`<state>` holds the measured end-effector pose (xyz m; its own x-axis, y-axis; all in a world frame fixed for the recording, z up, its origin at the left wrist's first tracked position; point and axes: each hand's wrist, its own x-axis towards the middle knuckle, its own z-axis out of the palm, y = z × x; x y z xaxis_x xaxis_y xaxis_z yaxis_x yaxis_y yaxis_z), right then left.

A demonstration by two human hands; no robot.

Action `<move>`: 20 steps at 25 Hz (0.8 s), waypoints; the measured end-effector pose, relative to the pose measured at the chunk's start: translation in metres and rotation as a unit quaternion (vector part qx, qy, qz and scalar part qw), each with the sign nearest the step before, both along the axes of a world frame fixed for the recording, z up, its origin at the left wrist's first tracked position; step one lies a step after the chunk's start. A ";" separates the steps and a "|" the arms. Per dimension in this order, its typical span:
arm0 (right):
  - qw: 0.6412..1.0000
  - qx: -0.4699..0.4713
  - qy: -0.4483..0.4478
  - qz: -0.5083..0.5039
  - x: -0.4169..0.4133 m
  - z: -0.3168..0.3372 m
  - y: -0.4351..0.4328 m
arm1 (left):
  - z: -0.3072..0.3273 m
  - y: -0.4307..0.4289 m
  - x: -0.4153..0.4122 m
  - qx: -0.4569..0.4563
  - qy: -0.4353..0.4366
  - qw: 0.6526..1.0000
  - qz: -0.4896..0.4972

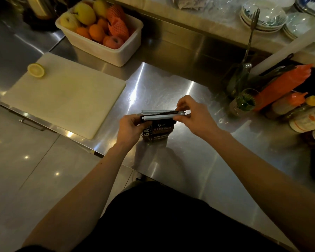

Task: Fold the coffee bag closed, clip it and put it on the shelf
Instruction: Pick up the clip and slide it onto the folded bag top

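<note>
A dark brown coffee bag (pixel 157 132) with white lettering stands upright on the steel counter (pixel 171 84), its top folded over. A long pale sealing clip (pixel 160 115) lies across the folded top, its two bars on either side of the fold. My left hand (pixel 130 127) grips the bag's left side just below the clip's left end. My right hand (pixel 191 113) pinches the clip's right end between thumb and fingers.
A white cutting board (pixel 65 99) with half a lemon (pixel 36 70) lies to the left. A tub of fruit (pixel 100 30) stands behind it. Bottles and a glass (pixel 244 102) crowd the right side. Stacked bowls (pixel 262 17) sit on the raised ledge at the back.
</note>
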<state>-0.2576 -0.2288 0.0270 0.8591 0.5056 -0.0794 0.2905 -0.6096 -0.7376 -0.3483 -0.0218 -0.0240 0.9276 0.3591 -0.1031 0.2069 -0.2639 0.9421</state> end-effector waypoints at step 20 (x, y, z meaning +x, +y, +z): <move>1.000 0.013 -0.005 -0.022 -0.003 -0.010 0.021 | -0.005 -0.003 -0.001 -0.180 -0.010 0.984 -0.007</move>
<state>-0.2601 -0.2076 0.0174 0.8809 0.4698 -0.0581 0.2719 -0.6026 -0.7503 -0.3497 -0.0246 -0.0291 0.9352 0.2900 -0.2031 0.1860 0.0855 0.9788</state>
